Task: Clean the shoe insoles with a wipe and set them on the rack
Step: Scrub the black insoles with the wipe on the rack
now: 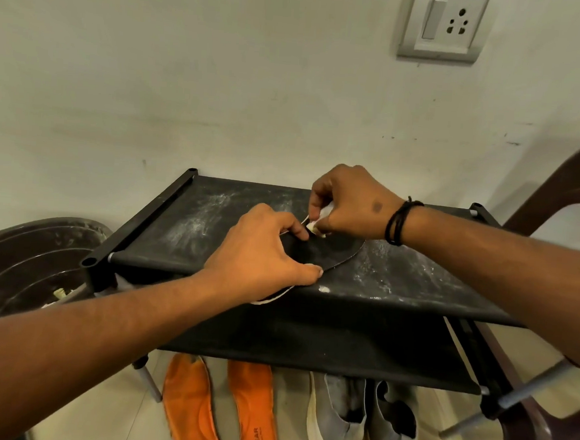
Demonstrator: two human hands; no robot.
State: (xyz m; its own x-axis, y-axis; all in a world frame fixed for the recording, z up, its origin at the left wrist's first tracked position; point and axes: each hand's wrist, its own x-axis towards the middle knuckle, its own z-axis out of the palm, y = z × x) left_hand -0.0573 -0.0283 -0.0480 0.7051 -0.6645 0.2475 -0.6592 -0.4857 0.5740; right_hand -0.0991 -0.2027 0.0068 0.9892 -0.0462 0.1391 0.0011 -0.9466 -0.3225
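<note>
Leaning over the dusty black rack (185, 226), I pin the dark insole (327, 253) flat on its top shelf with my left hand (262, 255), fingers curled onto it, while my right hand (348, 203) pinches the crumpled white wipe (315, 225) against its surface.
</note>
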